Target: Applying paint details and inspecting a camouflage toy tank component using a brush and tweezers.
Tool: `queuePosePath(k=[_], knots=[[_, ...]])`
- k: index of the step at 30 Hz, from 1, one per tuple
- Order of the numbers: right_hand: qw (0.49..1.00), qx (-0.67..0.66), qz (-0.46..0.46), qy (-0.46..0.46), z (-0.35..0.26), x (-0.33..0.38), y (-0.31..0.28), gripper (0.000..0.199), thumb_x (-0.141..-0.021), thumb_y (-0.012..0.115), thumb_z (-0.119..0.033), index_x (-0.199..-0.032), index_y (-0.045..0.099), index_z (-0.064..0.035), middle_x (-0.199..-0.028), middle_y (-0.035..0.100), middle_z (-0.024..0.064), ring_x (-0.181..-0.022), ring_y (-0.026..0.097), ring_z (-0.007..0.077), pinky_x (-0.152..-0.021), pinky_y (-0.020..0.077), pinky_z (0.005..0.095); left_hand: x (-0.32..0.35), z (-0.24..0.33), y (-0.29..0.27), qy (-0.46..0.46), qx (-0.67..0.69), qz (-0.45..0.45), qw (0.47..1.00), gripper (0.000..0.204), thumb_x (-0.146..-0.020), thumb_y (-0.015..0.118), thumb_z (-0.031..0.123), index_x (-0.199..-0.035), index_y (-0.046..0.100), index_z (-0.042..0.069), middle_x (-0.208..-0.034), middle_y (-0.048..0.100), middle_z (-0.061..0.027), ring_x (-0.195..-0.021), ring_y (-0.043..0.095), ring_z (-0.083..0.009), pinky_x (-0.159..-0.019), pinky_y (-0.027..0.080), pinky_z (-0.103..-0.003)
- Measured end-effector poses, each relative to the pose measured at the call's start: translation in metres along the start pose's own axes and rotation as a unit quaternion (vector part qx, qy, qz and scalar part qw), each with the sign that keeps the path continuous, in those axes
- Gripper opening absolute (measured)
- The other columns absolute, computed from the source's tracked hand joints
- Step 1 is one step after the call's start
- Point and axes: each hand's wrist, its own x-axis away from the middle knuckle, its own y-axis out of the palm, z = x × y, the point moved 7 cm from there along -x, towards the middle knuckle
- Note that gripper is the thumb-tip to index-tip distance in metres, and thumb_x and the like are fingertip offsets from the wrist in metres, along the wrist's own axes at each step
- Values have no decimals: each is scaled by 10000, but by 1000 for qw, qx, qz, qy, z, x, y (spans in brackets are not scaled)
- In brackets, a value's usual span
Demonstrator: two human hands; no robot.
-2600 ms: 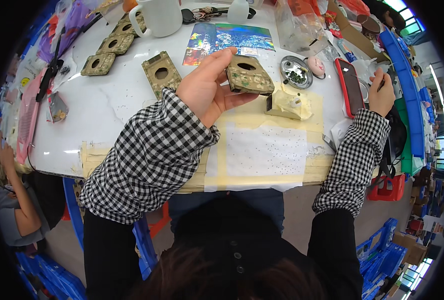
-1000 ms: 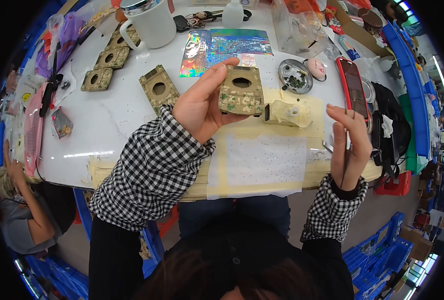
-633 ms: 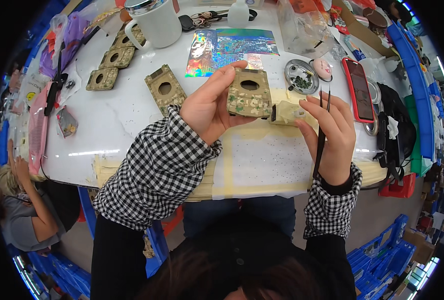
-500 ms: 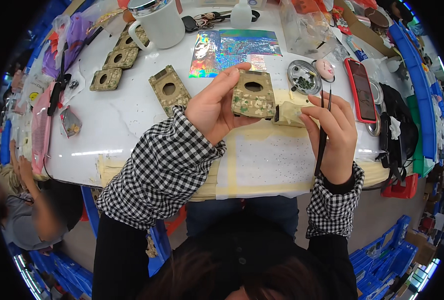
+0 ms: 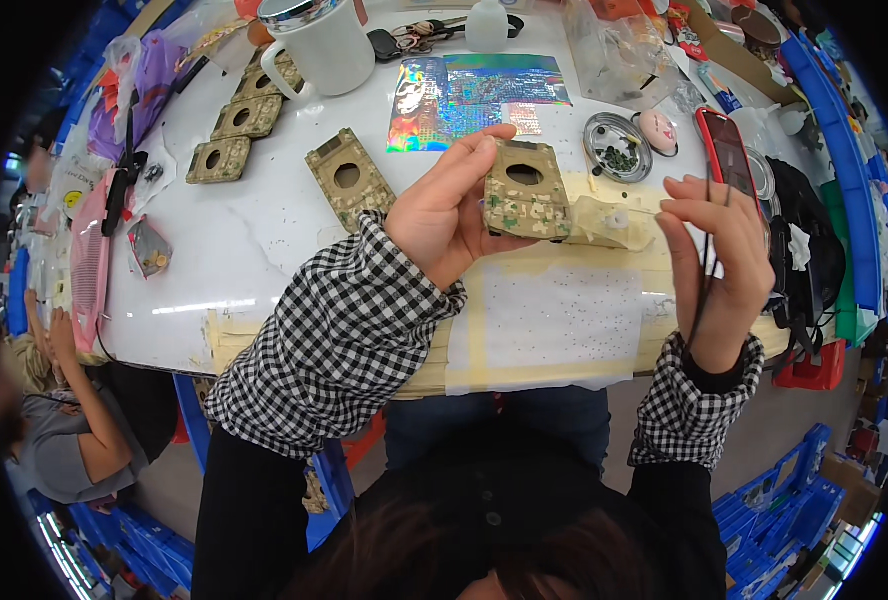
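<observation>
In my left hand point(image 5: 451, 205) is a camouflage toy tank hull point(image 5: 526, 200) with a dark round hole in its top, held up over the table's near part. My right hand point(image 5: 721, 250), off to the right, holds slim black tweezers point(image 5: 706, 265) between thumb and fingers, their tips pointing up and away from the hull. Just right of the hull lies a masking-taped pad point(image 5: 614, 222) with a small pale blob on it. Beyond it stands a round metal dish point(image 5: 617, 147) of small dark green parts. Another hull point(image 5: 348, 178) lies left of my left hand.
A row of similar hulls point(image 5: 218, 160) runs up the left side by a white lidded mug point(image 5: 326, 50). Shiny holographic sheets point(image 5: 479, 95) lie at the middle back. A red-cased phone point(image 5: 729, 150) is at right. A speckled white paper point(image 5: 554, 325) is taped at the front edge. Another person point(image 5: 74, 430) sits at left.
My right hand with the tweezers has moved right, away from the hull and the taped pad. The hull in my left hand has shifted slightly right, as has the whole view.
</observation>
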Motion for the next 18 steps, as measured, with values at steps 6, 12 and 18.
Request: queuePosePath(k=[6, 12, 18], knots=[[982, -179, 55, 39, -5, -12, -3, 102, -788, 697, 4, -870, 636, 7, -822, 646, 96, -753, 607, 189, -696, 463, 272, 3, -1, 6, -6, -14, -5, 1000, 429, -1007, 362, 357, -1353, 348, 104, -1257, 520, -151, -1075, 599, -358, -849, 567, -374], [907, -406, 5, 112, -2, -9, 44, 72, -920, 582, -48, -941, 557, 16, -834, 619, 46, -732, 556, 73, -661, 444, 200, 2, -3, 8, -15, -4, -6, 1000, 420, -1009, 357, 360, -1339, 354, 100, -1212, 549, -153, -1024, 623, -326, -835, 556, -380], [892, -428, -13, 146, 1, -4, 55, 77, -937, 559, -64, -917, 546, 10, -796, 630, 49, -668, 547, 56, -608, 441, 189, 0, -6, 6, -13, -3, -25, 1000, 417, -1014, 344, 358, -1333, 347, 89, -1198, 557, -163, -1037, 618, -315, -859, 542, -389]])
